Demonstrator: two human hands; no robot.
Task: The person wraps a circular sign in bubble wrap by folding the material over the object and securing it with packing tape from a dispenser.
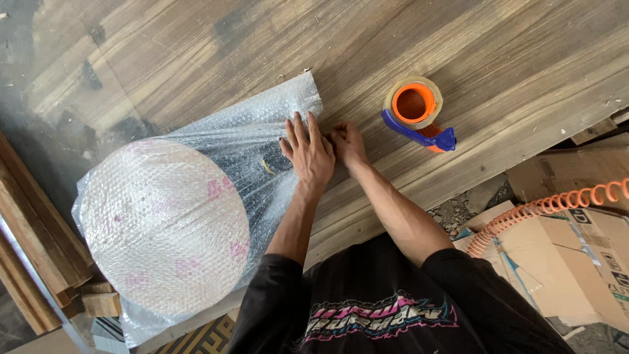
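Wooden planks with a dark streaked grain make up the counter [511, 59], which runs across the whole upper part of the view. On it lies a bulky bundle wrapped in bubble wrap [196, 216]; its round, pale end faces the camera and shows faint pink marks through the plastic, while its far end tapers into a loose flap of wrap. The left hand [308, 152] lies flat on that wrap near the bundle's right edge, its grip spread with fingers fanned out and pressing down. The right hand [348, 143] sits just beside it, touching the edge of the wrap where it meets the wood; its fingers are curled, but whether they pinch anything cannot be told. A tape dispenser [418, 113], orange with a blue handle and a roll of tan tape, rests on the wood near the right hand. Flattened cardboard [576, 255] and a coiled orange hose [544, 208] lie lower right, and stacked timber pieces [39, 255] sit at the left
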